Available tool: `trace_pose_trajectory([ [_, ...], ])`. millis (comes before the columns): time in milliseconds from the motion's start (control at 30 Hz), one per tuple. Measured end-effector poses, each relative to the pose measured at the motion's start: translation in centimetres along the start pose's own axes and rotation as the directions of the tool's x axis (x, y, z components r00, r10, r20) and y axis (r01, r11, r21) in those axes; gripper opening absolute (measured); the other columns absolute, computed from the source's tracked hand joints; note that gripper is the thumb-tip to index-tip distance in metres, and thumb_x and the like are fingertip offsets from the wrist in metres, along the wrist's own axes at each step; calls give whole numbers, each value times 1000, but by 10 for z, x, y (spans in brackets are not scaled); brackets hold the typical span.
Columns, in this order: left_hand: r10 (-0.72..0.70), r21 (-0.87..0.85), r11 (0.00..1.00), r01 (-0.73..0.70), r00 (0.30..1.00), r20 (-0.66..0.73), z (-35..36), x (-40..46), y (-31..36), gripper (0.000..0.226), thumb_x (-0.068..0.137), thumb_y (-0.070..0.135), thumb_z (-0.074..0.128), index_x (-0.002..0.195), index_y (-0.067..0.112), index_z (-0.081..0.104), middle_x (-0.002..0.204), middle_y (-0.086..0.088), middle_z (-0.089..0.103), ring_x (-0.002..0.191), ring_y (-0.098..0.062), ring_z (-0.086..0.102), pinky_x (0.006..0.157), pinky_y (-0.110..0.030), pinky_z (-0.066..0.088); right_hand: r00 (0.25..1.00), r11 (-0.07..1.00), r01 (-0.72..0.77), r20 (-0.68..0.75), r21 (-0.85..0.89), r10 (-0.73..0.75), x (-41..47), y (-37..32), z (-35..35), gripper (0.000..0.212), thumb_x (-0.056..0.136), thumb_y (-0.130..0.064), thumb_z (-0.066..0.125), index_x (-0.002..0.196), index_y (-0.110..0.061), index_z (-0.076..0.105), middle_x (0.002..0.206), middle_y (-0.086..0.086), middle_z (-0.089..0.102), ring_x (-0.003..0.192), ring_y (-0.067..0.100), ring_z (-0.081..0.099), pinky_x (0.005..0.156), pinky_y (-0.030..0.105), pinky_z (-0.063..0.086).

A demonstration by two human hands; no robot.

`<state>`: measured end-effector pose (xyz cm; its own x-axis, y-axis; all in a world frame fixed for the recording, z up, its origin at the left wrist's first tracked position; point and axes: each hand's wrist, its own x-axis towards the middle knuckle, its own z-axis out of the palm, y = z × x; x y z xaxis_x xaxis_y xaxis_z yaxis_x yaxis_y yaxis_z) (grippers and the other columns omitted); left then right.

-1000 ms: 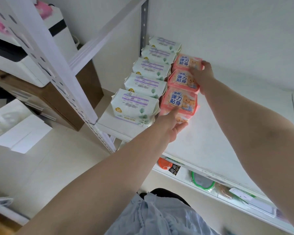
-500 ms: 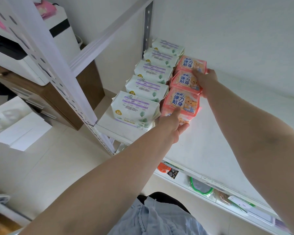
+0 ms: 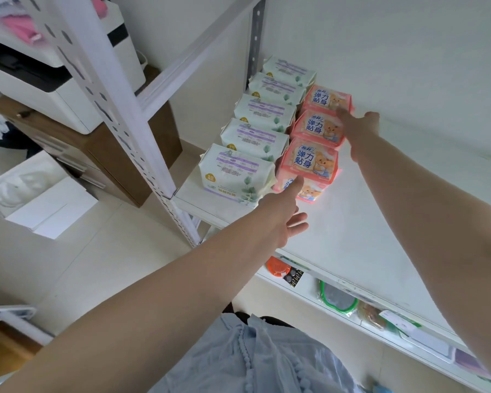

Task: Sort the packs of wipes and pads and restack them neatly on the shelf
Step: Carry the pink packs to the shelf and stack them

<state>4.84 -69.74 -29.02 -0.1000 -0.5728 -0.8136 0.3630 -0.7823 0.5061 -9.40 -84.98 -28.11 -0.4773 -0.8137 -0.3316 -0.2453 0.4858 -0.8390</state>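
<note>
On the white shelf [image 3: 366,222] stand two rows of packs. Several white packs with purple labels [image 3: 236,173] run along the left edge. Beside them three pink packs line up: near [image 3: 309,163], middle [image 3: 316,127], far [image 3: 328,99]. My left hand [image 3: 288,214] is open, its forefinger touching the front of the near pink pack. My right hand [image 3: 357,127] reaches along the right side of the pink row, fingers straight against the middle and far packs.
A white perforated upright [image 3: 119,109] and a slanted brace [image 3: 199,49] frame the shelf's left side. A printer [image 3: 54,80] sits on a brown cabinet [image 3: 131,165] beyond. The lower shelf [image 3: 352,307] holds small items, among them an orange lid [image 3: 277,266].
My left hand has drawn back a little from the near pink pack and opened. My right hand has straightened along the pink row. The camera has tilted slightly.
</note>
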Motion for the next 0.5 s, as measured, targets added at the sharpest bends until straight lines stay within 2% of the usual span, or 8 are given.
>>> trace_pose_trajectory([
  [100, 278, 10, 961, -278, 959, -52, -25, -32, 19, 24, 91, 37, 62, 95, 13, 58, 88, -1, 58, 80, -13, 61, 80, -29, 57, 985, 992, 128, -112, -6, -128, -35, -5, -1, 70, 83, -45, 69, 139, -17, 38, 133, 5, 52, 115, 24, 56, 93, 38, 49],
  [133, 422, 46, 906, -420, 901, -101, -36, -35, 31, 21, 92, 34, 61, 94, 13, 58, 86, 0, 59, 77, -11, 60, 82, -29, 55, 980, 986, 167, -115, 16, -164, -49, -6, 1, 66, 82, -44, 71, 135, -17, 42, 129, 5, 54, 113, 23, 57, 94, 39, 49],
  [200, 694, 238, 717, -655, 704, -153, -59, -37, 55, 25, 91, 33, 62, 105, 12, 58, 92, 0, 59, 81, -10, 59, 86, -31, 53, 979, 973, 198, -67, 115, -192, -87, -4, 7, 58, 82, -41, 71, 128, -16, 47, 120, 4, 57, 103, 18, 59, 86, 33, 50],
  [267, 826, 519, 538, -664, 540, -165, -82, -21, 71, 38, 89, 37, 63, 116, 12, 56, 107, -3, 59, 96, -15, 58, 91, -34, 50, 992, 967, 110, 35, 230, -121, -129, 10, 18, 54, 85, -36, 70, 129, -14, 47, 110, 0, 56, 91, 12, 57, 76, 26, 47],
  [300, 831, 629, 508, -588, 527, -178, -93, -10, 74, 46, 87, 42, 64, 122, 13, 54, 114, -5, 57, 103, -19, 57, 93, -35, 47, 996, 961, 13, 84, 276, -38, -149, 21, 24, 55, 86, -34, 70, 131, -13, 46, 106, -1, 54, 90, 12, 55, 79, 27, 47],
  [333, 802, 687, 522, -505, 564, -195, -102, 1, 76, 55, 84, 47, 66, 127, 17, 51, 118, -6, 54, 109, -23, 55, 96, -37, 45, 989, 946, -105, 132, 307, 67, -164, 35, 30, 59, 86, -35, 71, 133, -13, 45, 107, -2, 53, 93, 15, 53, 88, 32, 49],
  [400, 671, 662, 629, -407, 714, -200, -115, 13, 77, 70, 79, 53, 68, 137, 24, 42, 122, -4, 51, 112, -26, 54, 97, -37, 45, 940, 879, -327, 218, 347, 263, -187, 53, 45, 67, 84, -38, 73, 138, -15, 41, 122, 4, 51, 100, 19, 48, 100, 42, 48],
  [500, 520, 633, 685, -362, 851, -76, -121, 27, 83, 80, 83, 51, 67, 148, 28, 26, 145, -1, 41, 113, -23, 55, 90, -31, 44, 871, 798, -479, 312, 366, 380, -196, 58, 69, 78, 82, -39, 75, 145, -14, 35, 126, 9, 44, 113, 26, 47, 96, 45, 52],
])
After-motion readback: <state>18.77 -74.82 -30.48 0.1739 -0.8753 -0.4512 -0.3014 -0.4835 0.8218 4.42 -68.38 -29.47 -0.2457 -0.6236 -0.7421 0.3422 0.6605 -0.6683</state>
